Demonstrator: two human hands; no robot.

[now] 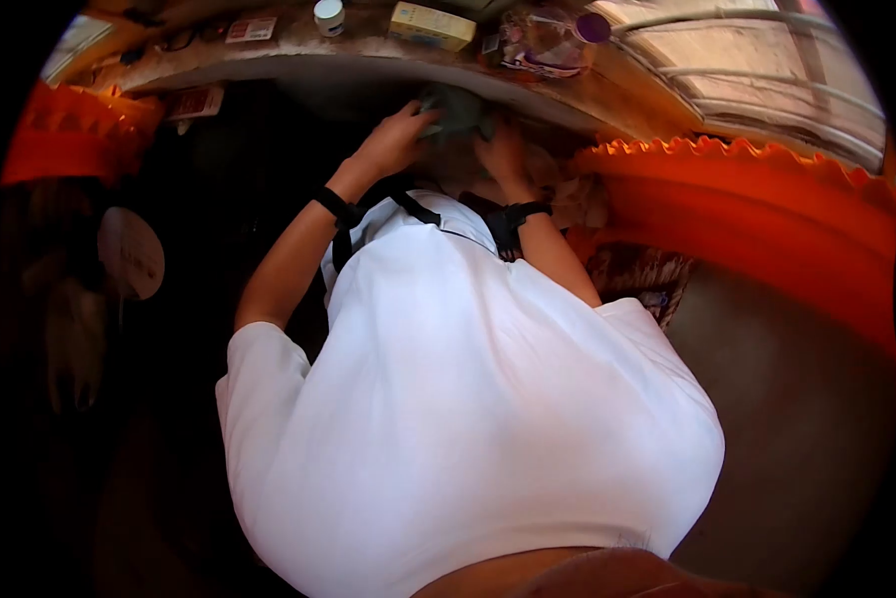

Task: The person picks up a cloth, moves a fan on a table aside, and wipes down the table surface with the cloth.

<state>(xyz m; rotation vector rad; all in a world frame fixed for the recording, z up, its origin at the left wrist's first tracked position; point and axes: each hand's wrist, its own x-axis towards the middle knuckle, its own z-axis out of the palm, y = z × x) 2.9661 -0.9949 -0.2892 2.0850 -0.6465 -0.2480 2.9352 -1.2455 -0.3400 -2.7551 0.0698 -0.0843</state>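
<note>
My left hand (396, 138) reaches forward beneath the ledge, its fingers closed on the left side of a dark grey-green cloth (455, 108). At the cloth's right side is my right hand (502, 151), closed on that edge, though shadow covers most of its fingers. The cloth looks bunched between the two hands. Under my right hand, pale crumpled material (580, 202) shows dimly; I cannot make out what it is.
On the ledge (368, 52) stand a white-lidded jar (328, 16), a yellow box (432, 26) and a clear plastic container (543, 42) with a purple lid. Orange curtain fabric (747, 209) hangs at the right. A round fan-like disc (131, 253) is at the left.
</note>
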